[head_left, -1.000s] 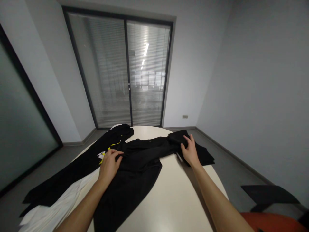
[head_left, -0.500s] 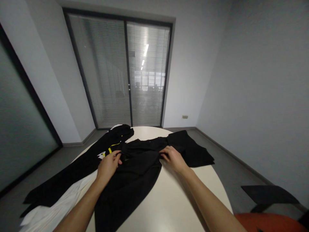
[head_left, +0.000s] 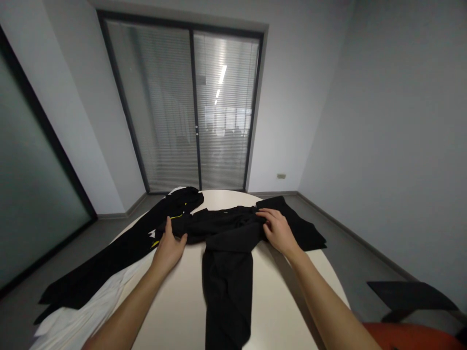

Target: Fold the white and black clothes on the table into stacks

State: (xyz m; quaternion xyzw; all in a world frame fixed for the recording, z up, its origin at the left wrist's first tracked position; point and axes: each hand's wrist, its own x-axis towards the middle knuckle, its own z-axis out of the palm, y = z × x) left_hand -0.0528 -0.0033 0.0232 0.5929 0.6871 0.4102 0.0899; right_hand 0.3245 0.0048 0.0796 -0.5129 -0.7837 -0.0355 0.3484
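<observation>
A black long-sleeved top (head_left: pixel 222 226) lies bunched across the middle of the white table. One of its sleeves (head_left: pixel 228 291) stretches toward me down the tabletop. My left hand (head_left: pixel 170 248) is open at the top's left end, thumb and forefinger spread beside the cloth. On the right part of the top, my right hand (head_left: pixel 275 228) rests with its fingers stretched over the fabric and the thumb apart. Another black garment (head_left: pixel 295 223) lies flat just beyond the right hand.
On the left, a long black garment (head_left: pixel 105 257) with yellow and white marks lies beside a white cloth (head_left: pixel 83 316). The round white table (head_left: pixel 175 306) carries them all. A chair with a red seat (head_left: pixel 412 335) stands at lower right. Glass panels with blinds (head_left: pixel 156 112) are behind.
The black top's hanging part has shifted right and now lies as a narrower sleeve. My left hand has let go of the cloth and opened; my right hand has moved right and slightly up.
</observation>
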